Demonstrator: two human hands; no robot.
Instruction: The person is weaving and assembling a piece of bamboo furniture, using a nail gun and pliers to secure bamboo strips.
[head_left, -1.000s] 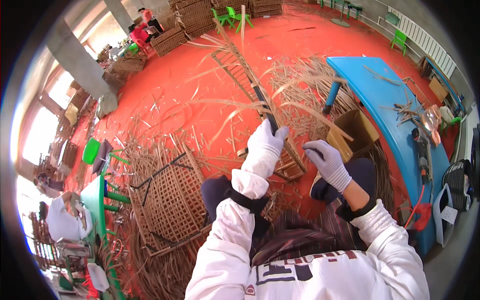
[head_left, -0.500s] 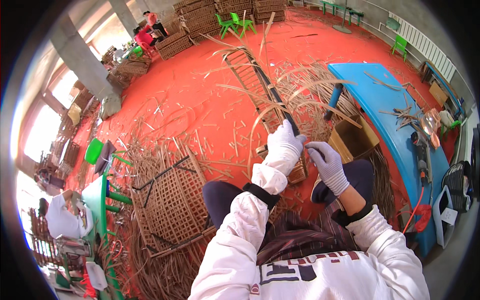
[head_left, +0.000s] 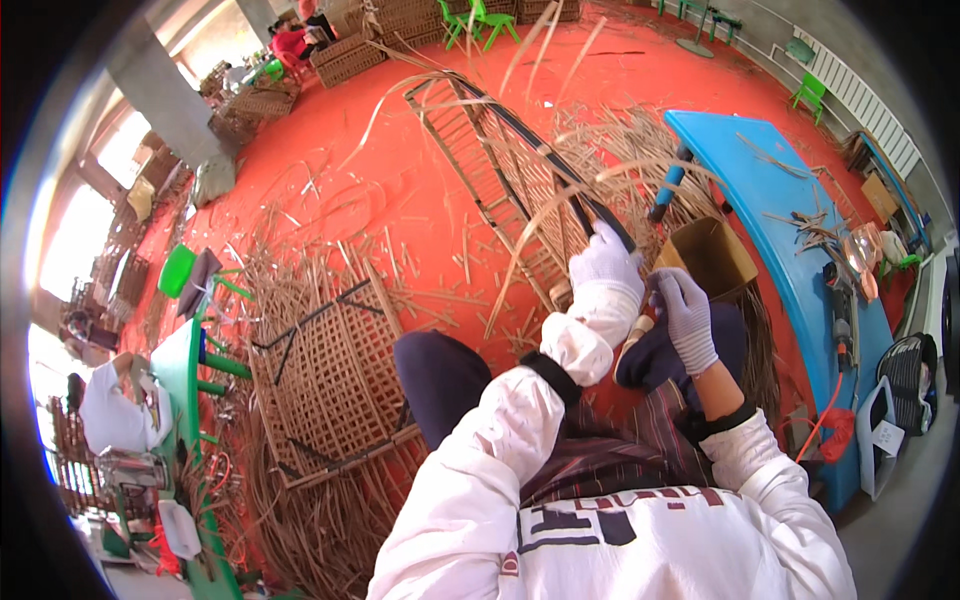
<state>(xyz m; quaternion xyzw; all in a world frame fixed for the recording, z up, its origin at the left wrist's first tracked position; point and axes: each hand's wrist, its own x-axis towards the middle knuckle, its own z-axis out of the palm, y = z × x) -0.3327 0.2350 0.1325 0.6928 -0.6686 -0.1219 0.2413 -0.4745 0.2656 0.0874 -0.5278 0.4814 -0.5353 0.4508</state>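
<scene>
A woven basket frame with a black-wrapped edge stands tilted in front of my knees. Long loose strips curl out from it. My left hand, in a white glove, is closed round the black edge at its near end. Close by on the right is my right hand, gloved in striped white, with its fingers bent together near the basket's near corner. Whatever lies between those fingers is too small to make out.
A flat woven panel with black bars lies left on a heap of strips. To the right stand an open cardboard box and a blue table with a power tool. A green table is far left; offcuts litter the red floor.
The basket frame has turned and tilted, showing more of its woven side. My left hand has moved slightly right with its edge; my right hand has shifted a little to the right too.
</scene>
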